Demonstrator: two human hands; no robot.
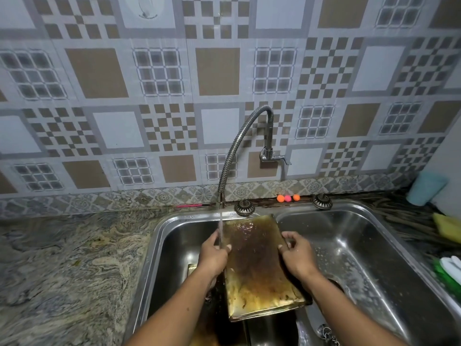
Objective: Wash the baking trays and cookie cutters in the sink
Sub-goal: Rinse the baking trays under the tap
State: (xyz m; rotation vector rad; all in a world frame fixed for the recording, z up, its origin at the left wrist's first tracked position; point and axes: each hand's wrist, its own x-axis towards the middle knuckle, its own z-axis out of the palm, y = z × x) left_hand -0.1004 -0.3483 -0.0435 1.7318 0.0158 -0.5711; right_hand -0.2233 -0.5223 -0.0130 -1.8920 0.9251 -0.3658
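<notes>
Baking tray point(259, 265), rectangular, stained dark brown across its middle and coated with yellowish residue at its near end, held above the divider of the double sink point(374, 245). Its long axis runs away from me, and its far end lies close to the sink's back rim.

My left hand point(213, 255) grips the left long edge, thumb lying on the upper face and the remaining fingers hidden beneath. My right hand point(296, 255) grips the right long edge opposite, fingers curled over the rim and thumb pressed to the surface. Both forearms reach forward from the bottom of the view and converge slightly toward the tray, with the wrists roughly level.

A thin stream of water point(220, 228) falls from the flexible tap point(239, 146) onto my left hand at the tray's left edge. A dark brown object point(212, 320) lies below in the left basin; I cannot tell what it is.

The marbled countertop point(62, 270) lies to the left, and a yellow sponge point(447, 227) sits to the right of the sink.
</notes>
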